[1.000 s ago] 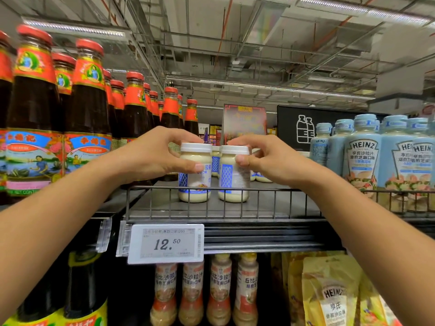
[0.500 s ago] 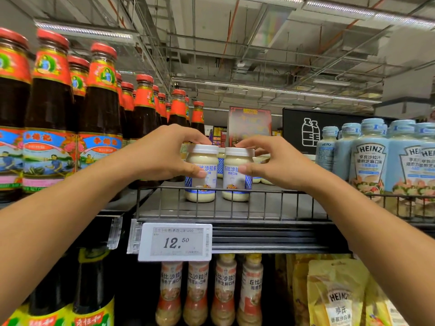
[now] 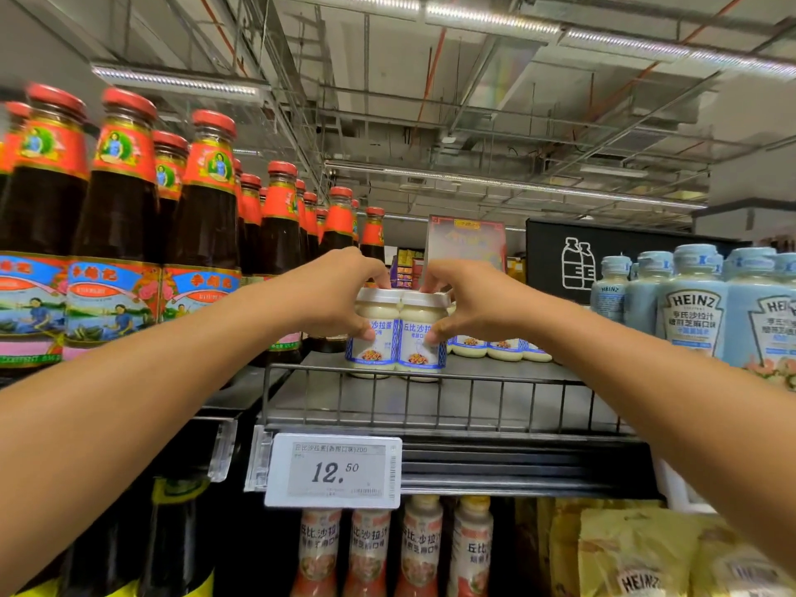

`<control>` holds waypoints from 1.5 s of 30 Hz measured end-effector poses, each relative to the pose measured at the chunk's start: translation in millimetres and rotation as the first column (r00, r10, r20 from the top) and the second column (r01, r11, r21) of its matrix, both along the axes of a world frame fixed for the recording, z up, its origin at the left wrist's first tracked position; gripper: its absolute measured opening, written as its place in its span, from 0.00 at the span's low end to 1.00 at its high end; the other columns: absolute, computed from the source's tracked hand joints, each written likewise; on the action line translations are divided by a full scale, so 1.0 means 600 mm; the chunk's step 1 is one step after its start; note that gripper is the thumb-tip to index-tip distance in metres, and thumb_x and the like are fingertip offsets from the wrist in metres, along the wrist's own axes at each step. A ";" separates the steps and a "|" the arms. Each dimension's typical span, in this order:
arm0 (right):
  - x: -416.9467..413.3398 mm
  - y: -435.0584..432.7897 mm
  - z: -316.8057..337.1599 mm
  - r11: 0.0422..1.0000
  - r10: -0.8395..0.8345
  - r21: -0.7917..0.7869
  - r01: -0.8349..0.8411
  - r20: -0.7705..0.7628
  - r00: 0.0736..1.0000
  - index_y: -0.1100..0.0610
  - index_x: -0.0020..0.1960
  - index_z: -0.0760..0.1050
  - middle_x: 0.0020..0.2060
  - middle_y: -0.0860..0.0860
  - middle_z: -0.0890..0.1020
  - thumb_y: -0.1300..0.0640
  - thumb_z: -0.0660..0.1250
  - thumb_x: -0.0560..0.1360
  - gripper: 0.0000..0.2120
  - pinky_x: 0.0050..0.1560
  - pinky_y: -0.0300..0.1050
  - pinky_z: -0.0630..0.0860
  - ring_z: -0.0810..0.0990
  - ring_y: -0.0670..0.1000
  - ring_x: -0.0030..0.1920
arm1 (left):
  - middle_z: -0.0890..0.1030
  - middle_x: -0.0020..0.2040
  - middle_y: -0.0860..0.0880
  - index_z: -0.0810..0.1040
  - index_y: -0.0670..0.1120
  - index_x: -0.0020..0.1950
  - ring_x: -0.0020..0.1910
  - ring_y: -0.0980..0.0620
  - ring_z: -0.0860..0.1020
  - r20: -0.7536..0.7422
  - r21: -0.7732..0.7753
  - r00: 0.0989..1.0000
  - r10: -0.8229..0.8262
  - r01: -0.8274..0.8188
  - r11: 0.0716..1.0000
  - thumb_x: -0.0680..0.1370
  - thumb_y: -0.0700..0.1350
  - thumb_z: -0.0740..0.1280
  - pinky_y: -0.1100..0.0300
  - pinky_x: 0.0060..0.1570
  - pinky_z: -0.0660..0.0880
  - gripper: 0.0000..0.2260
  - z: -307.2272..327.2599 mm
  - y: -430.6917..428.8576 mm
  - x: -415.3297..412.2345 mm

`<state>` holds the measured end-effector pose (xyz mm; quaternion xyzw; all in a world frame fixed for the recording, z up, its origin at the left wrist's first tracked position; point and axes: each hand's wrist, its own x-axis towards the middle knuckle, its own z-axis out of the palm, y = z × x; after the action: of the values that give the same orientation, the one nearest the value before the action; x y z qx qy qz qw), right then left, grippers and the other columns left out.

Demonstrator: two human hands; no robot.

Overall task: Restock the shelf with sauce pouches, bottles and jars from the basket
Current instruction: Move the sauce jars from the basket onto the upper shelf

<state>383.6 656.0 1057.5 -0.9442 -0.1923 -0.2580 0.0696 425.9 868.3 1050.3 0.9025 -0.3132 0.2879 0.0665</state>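
Gripping one jar apiece, the left hand (image 3: 331, 295) wraps the left jar (image 3: 374, 333) and the right hand (image 3: 474, 301) the right jar (image 3: 422, 338), fingers pinching lids and labels, jars touching on the shelf (image 3: 495, 398) behind its wire rail, labels forward, likely squaring the row.

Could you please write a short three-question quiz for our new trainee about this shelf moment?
1. True or false: the left jar and the right jar stand side by side with lids touching.
2. What holds the right jar? A) the right hand B) the left hand C) nothing
3. Fill in: the price tag under the wire rail reads ____.

Key: 1 true; 2 A; 3 12.50
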 end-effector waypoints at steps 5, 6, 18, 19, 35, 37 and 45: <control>0.041 0.014 0.012 0.988 -0.065 -0.141 0.062 -0.018 0.998 0.53 0.63 0.72 0.64 0.53 0.77 0.52 0.80 0.68 0.28 0.50 0.48 0.74 0.75 0.53 0.57 | 0.75 0.64 0.50 0.72 0.51 0.67 0.61 0.48 0.75 -0.038 0.032 0.999 0.016 -0.014 0.999 0.68 0.49 0.80 0.57 0.52 0.72 0.31 0.010 -0.012 0.027; 0.048 0.014 0.014 0.985 -0.078 -0.159 0.074 -0.022 0.997 0.53 0.63 0.72 0.64 0.53 0.77 0.52 0.80 0.68 0.28 0.52 0.49 0.75 0.76 0.54 0.58 | 0.76 0.65 0.49 0.72 0.50 0.68 0.61 0.47 0.75 -0.038 0.041 0.999 0.026 -0.025 0.999 0.68 0.48 0.80 0.56 0.52 0.73 0.31 0.011 -0.016 0.033; 0.101 0.002 0.029 0.952 -0.108 -0.290 0.100 -0.010 0.994 0.56 0.64 0.72 0.62 0.55 0.79 0.52 0.78 0.71 0.26 0.55 0.55 0.77 0.78 0.57 0.57 | 0.77 0.63 0.49 0.74 0.51 0.66 0.58 0.47 0.76 -0.022 0.115 0.997 0.069 -0.066 0.991 0.66 0.50 0.82 0.53 0.51 0.76 0.31 0.026 -0.034 0.088; 0.106 0.002 0.030 0.950 -0.111 -0.295 0.102 -0.012 0.994 0.56 0.64 0.72 0.62 0.55 0.79 0.52 0.78 0.71 0.26 0.55 0.55 0.77 0.78 0.57 0.57 | 0.78 0.63 0.49 0.74 0.51 0.66 0.59 0.47 0.77 -0.017 0.119 0.997 0.074 -0.072 0.990 0.66 0.50 0.82 0.52 0.53 0.77 0.32 0.025 -0.035 0.092; 0.161 -0.012 0.022 0.935 -0.091 -0.338 0.104 0.054 0.994 0.55 0.67 0.75 0.62 0.55 0.81 0.51 0.74 0.75 0.23 0.57 0.53 0.77 0.78 0.57 0.59 | 0.80 0.60 0.49 0.74 0.51 0.67 0.58 0.45 0.77 0.202 0.208 0.966 0.164 -0.205 0.956 0.68 0.56 0.79 0.54 0.50 0.67 0.30 0.014 -0.047 0.142; 0.166 -0.016 0.018 0.936 -0.100 -0.332 0.118 0.072 0.992 0.53 0.70 0.74 0.65 0.54 0.80 0.50 0.73 0.76 0.24 0.60 0.56 0.77 0.78 0.57 0.62 | 0.81 0.59 0.49 0.73 0.52 0.68 0.59 0.46 0.77 0.224 0.217 0.957 0.184 -0.233 0.948 0.70 0.56 0.77 0.51 0.57 0.66 0.29 0.008 -0.044 0.148; 0.192 -0.022 0.003 0.914 -0.151 -0.377 0.150 0.027 0.988 0.51 0.76 0.65 0.68 0.55 0.77 0.50 0.66 0.81 0.25 0.54 0.47 0.69 0.76 0.59 0.64 | 0.79 0.60 0.50 0.74 0.52 0.68 0.64 0.46 0.70 0.315 0.241 0.924 0.217 -0.298 0.924 0.72 0.58 0.74 0.49 0.57 0.65 0.27 -0.015 -0.046 0.159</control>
<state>499.0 642.7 1059.5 -0.9523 -0.1650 -0.2195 -0.1332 521.4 840.7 1041.4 0.8858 -0.2349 0.3718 -0.1478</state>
